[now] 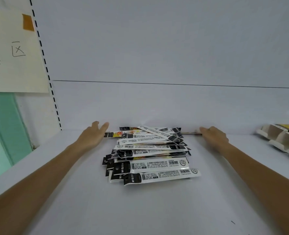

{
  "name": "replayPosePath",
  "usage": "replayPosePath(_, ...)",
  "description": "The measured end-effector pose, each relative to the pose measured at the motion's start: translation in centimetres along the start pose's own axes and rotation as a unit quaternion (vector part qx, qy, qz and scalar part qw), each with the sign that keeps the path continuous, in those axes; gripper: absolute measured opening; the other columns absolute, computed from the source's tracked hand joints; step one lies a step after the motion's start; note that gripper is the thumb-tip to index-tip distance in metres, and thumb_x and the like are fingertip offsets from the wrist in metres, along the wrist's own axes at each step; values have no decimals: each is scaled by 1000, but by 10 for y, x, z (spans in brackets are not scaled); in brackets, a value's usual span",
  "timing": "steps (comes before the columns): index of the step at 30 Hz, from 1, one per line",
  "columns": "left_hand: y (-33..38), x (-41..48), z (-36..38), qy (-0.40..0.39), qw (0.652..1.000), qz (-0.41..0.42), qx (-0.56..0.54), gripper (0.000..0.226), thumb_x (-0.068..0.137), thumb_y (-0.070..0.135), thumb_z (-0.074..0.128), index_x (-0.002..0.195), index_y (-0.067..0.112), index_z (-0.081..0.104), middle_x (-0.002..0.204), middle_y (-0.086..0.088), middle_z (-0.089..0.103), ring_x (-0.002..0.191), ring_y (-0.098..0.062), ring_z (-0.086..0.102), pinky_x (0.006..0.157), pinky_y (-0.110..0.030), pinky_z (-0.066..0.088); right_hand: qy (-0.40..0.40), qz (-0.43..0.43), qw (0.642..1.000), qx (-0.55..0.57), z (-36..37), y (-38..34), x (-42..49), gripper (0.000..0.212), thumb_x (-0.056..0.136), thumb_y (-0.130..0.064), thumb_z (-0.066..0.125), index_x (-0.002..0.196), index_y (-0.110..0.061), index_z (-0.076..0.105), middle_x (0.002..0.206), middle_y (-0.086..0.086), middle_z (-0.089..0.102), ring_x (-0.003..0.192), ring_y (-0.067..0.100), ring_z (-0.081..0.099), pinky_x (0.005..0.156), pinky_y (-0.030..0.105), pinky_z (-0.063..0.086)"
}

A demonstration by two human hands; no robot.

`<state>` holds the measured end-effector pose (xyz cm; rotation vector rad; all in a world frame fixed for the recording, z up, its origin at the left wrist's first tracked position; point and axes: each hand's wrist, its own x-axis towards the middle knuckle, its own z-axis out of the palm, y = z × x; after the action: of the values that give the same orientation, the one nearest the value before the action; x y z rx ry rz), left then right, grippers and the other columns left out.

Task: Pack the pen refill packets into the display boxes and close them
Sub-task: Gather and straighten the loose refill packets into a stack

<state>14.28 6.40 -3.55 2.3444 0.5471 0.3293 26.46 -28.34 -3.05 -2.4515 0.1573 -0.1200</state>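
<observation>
So the left hand (pixel 93 134) is flat open, holding nothing, right at the far-left corner of the pile of refill packets (pixel 150 155); the right hand (pixel 215 135) sits at the pile's far-right corner, fingertips by a thin loose stick (pixel 190 132), can't tell if it's pinching it. Packets look light, floppy and slick, so they'd likely slide apart unless scooped from both short ends together. Pile sits mid white shelf (pixel 157 209), what look like the display boxes (pixel 281 139) well to its right, a taped paper sign (pixel 13 53) up to its left.
</observation>
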Motion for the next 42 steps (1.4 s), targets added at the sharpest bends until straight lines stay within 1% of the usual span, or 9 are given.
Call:
replayPosePath(5,-4,7,2,0,997,-38,73,71,94,59,14,147,13,17,152,-12,28,138,-32,28,112,-43,21,17,-13,999,-45,14,-12,0,48,93,-40,35,121,-4,50,122,20,51,118,36,41,99,42,31)
replayPosePath(13,34,-1,22,-52,996,71,-19,49,98,48,23,128,17,47,124,-1,51,122,-20,44,91,-32,29,-82,-163,982,53,30,-64,-38,57,100,-37,30,116,12,52,120,26,57,112,37,53,92,36,40)
replayPosePath(18,20,11,15,72,994,4,-83,53,96,43,36,137,9,40,142,-13,38,129,-29,38,102,-37,31,-96,-165,976,102,37,-65,-33,36,97,-38,38,89,-7,54,83,6,52,78,18,46,70,31,38)
replayPosePath(21,9,19,10,138,990,-20,-11,57,94,43,38,138,6,37,140,-21,36,130,-37,33,107,-45,30,-84,-152,977,122,37,-56,-28,34,96,-37,38,76,-11,45,71,3,48,75,21,47,66,31,36)
replayPosePath(24,-8,36,4,78,991,-57,88,62,92,52,27,136,10,38,139,-20,38,128,-38,34,106,-45,30,-122,-161,969,145,33,-56,-24,46,93,-51,39,96,-10,60,96,7,59,94,23,55,82,35,39)
replayPosePath(27,-16,42,3,19,987,-28,160,49,96,41,29,124,5,49,127,-22,49,116,-39,45,98,-41,38,-218,-218,945,109,31,-59,-25,54,87,-58,48,128,-23,50,126,-5,50,114,13,46,88,30,37)
replayPosePath(32,-13,33,9,19,974,51,218,40,95,19,37,134,21,43,127,-15,48,117,-36,45,100,-41,36,-200,-333,921,-19,27,-61,-23,37,91,-41,52,126,-28,56,129,-4,54,110,11,47,88,22,32)
replayPosePath(38,9,31,14,7,998,55,-30,35,97,12,38,129,10,51,127,-5,56,118,-23,50,95,-28,33,-151,-284,947,26,38,-65,-14,61,81,-40,68,130,-13,45,125,3,49,112,16,49,86,23,37)
replayPosePath(42,24,34,14,-33,971,-17,-236,30,98,18,36,118,7,55,112,-7,59,87,-16,58,76,-26,43,-131,-229,961,81,39,-65,-11,54,77,-37,72,120,-13,50,115,0,53,103,15,51,84,26,40)
